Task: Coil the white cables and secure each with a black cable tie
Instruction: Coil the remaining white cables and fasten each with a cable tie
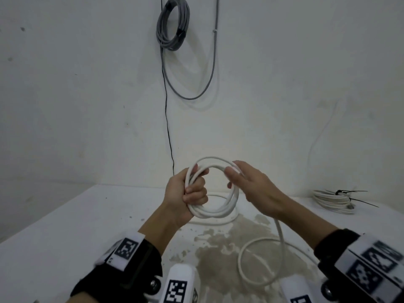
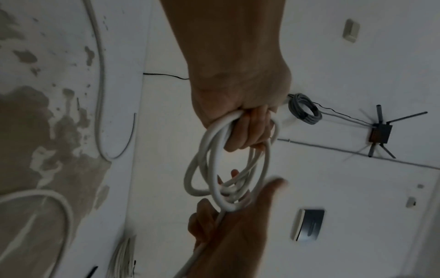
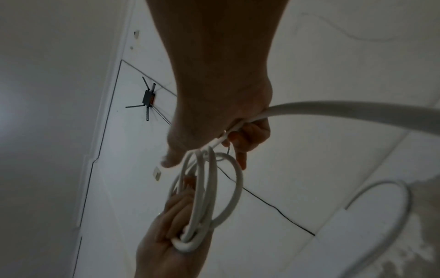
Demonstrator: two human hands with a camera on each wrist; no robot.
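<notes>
My left hand (image 1: 195,189) grips a coil of white cable (image 1: 218,212) with several loops, held upright above the white table (image 1: 65,237). My right hand (image 1: 238,178) lies over the coil's right side, and the cable runs through its loosely curled fingers. From there the free length (image 1: 280,235) drops to a loose loop on the table. In the left wrist view the fingers (image 2: 247,131) wrap the coil (image 2: 227,206). The right wrist view has the cable (image 3: 357,107) entering the right hand (image 3: 238,135). A finished white coil (image 1: 332,200) with black cable ties (image 1: 352,192) lies at the right.
A grey cable coil (image 1: 172,25) hangs on the wall ahead, with a thin black wire (image 1: 167,119) running down to the table. The tabletop has a worn brownish patch (image 1: 218,254) under the loose loop. A black router (image 2: 379,133) is mounted on the wall.
</notes>
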